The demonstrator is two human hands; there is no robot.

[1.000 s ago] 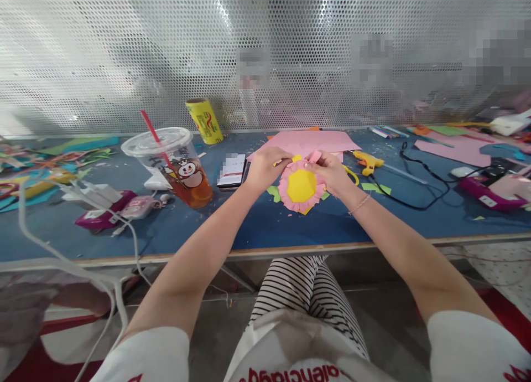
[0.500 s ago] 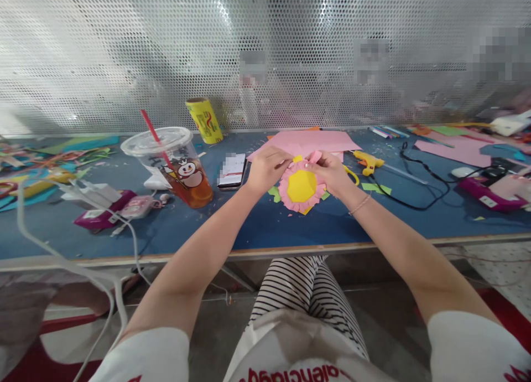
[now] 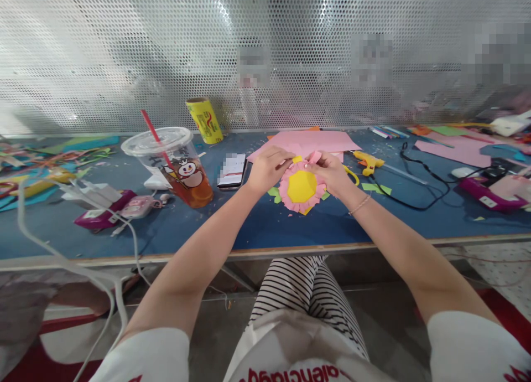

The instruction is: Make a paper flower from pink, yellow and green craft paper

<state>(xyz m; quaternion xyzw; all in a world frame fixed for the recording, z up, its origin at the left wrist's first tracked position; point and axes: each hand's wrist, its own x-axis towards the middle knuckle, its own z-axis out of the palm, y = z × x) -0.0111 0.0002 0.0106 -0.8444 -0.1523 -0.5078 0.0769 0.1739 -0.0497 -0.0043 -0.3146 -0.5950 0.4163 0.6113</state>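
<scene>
Between my hands is a paper flower (image 3: 302, 187) with a yellow centre and a ruffled pink paper border. My left hand (image 3: 269, 169) is closed at the flower's upper left edge, its fingertips pinched by a small yellow piece (image 3: 297, 159). On the upper right, my right hand (image 3: 329, 171) pinches the pink border, with a loose pink strip end (image 3: 315, 156) standing up by the thumb. Green paper bits (image 3: 274, 194) show beside and beneath the flower. The exact contact of the left fingertips is partly hidden.
A lidded drink cup (image 3: 186, 174) with a red straw stands left, near a phone (image 3: 232, 170) and a yellow can (image 3: 205, 122). Pink paper sheets (image 3: 319, 141) lie behind my hands. A yellow glue gun (image 3: 368, 163) with a black cord rests right. A perforated metal panel (image 3: 290, 55) closes the back.
Almost nothing differs. Both hands keep their grip at the flower's top edge, with only a tiny shift of the left fingers.
</scene>
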